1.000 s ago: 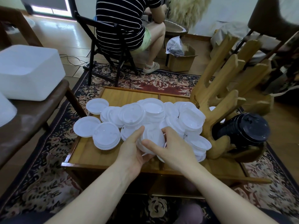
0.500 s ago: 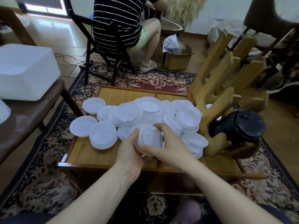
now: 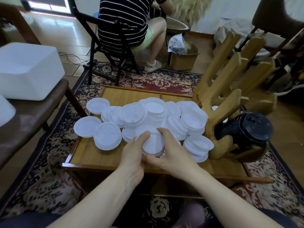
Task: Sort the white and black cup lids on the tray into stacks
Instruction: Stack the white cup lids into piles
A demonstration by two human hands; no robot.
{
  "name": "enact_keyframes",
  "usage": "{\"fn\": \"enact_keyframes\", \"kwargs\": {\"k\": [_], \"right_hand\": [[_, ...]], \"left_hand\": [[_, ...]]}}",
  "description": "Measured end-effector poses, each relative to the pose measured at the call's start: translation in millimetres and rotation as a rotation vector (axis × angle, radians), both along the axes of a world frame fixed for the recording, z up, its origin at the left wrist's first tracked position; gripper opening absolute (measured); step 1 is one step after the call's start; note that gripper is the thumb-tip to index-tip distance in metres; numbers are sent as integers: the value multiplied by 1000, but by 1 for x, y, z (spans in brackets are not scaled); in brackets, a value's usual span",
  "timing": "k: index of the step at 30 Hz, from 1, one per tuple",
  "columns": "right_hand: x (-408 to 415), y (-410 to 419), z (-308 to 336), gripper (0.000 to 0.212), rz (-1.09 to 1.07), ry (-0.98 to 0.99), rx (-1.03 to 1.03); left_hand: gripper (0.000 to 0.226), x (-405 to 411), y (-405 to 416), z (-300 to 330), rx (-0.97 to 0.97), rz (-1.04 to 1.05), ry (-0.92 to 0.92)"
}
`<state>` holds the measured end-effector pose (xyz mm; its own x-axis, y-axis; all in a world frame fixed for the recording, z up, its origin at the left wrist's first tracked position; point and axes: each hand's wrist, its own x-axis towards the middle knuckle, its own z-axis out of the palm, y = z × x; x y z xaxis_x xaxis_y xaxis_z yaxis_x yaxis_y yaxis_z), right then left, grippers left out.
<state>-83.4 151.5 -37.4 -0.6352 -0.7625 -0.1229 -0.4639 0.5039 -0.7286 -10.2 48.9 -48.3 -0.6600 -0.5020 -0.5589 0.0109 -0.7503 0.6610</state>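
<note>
We hold a small stack of white lids [image 3: 153, 143] above the near edge of the wooden tray [image 3: 92, 155], our left hand [image 3: 133, 155] and right hand [image 3: 172, 153] both curled round it. Loose white lids [image 3: 148, 116] crowd the tray behind; the black lids [image 3: 246, 127] lie stacked in the wooden rack [image 3: 222, 99] on the right.

lids [image 3: 148, 116] are heaped across the middle of the tray [image 3: 98, 155], some overhanging its left edge. a lid stack [image 3: 153, 142] is held above the near edge. a rack [image 3: 218, 102] is set at the right edge, a second stack [image 3: 245, 129] lying in it.
</note>
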Motion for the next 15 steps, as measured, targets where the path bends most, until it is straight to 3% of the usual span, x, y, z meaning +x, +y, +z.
{"fn": "enact_keyframes", "kwargs": {"k": [6, 10, 15], "right_hand": [[-5, 1, 1, 86, -34, -206, -151], [-7, -2, 11, 64, -89, -280, -233], [-2, -6, 18, 41, -253, -455, -355]], "left_hand": [[17, -3, -6, 9, -14, 6, -36], [25, 2, -11, 16, -28, -5, -26], [14, 9, -12, 30, -146, -116, -10]]}}
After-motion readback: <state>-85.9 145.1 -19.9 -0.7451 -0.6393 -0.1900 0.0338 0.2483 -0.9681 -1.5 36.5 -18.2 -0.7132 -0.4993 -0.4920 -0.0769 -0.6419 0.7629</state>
